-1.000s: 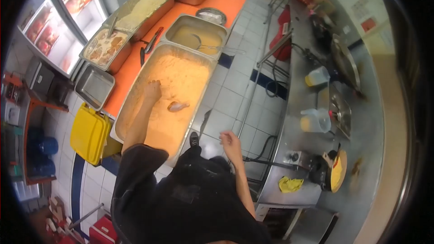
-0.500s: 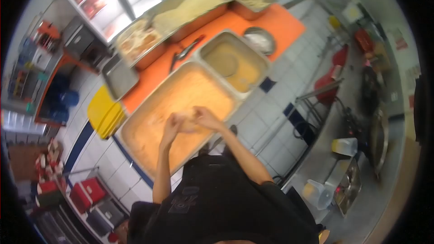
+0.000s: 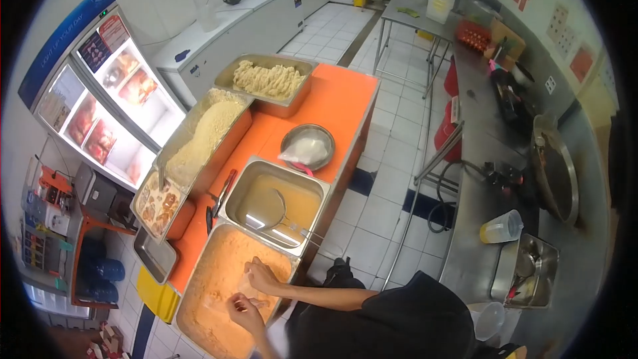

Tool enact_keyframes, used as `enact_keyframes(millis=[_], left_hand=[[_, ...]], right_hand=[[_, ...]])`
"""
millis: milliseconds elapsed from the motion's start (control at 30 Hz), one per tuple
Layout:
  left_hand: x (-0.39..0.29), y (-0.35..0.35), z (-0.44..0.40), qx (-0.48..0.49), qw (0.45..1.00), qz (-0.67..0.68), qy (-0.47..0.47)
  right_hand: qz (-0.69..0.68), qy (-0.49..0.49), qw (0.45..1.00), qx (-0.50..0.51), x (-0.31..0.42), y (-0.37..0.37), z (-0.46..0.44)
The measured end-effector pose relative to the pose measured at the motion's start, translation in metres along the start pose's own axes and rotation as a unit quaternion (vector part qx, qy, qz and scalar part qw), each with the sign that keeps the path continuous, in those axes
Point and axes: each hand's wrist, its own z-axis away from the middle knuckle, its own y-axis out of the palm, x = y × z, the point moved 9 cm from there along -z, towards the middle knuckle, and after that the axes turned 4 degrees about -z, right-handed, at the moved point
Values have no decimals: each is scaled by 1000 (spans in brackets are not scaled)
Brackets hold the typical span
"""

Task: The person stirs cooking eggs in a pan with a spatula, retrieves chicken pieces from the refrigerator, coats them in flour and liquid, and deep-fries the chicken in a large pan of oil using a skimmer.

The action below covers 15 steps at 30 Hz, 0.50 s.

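Observation:
Both hands are over a deep metal pan (image 3: 188, 290) filled with an orange, lumpy wet-looking mix (image 3: 222, 262). My right hand (image 3: 260, 276) has its fingers curled and pinched at the upper side of a pale, thin, floppy piece (image 3: 248, 294). My left hand (image 3: 244, 312), nearer the bottom of the view, has fingers bent together at the piece's lower side. What exactly the pale piece is cannot be made out. Beside this pan stands a smaller metal pan (image 3: 322, 193) of brownish liquid, with a round wire strainer (image 3: 284, 207) in it.
An orange table (image 3: 342, 103) carries a metal bowl of white powder (image 3: 309, 149), a long flour tray (image 3: 206, 133), a pan of pale coated strips (image 3: 269, 81) and black-and-red tongs (image 3: 222, 196). A yellow bin (image 3: 156, 296) is at the left; a steel counter (image 3: 465, 226) runs along the right.
My view has turned and lifted, showing more of the room, and the pans sit lower in it. Both hands stay over the orange mix, close around the pale piece.

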Motion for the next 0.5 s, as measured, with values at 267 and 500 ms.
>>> enact_keyframes(millis=[267, 500], left_hand=[[93, 113, -6, 236, 812, 474, -247], [112, 99, -30, 83, 884, 344, -305]], right_hand=[[41, -143, 967, 205, 47, 41, 9], [123, -122, 982, 77, 54, 22, 7]])
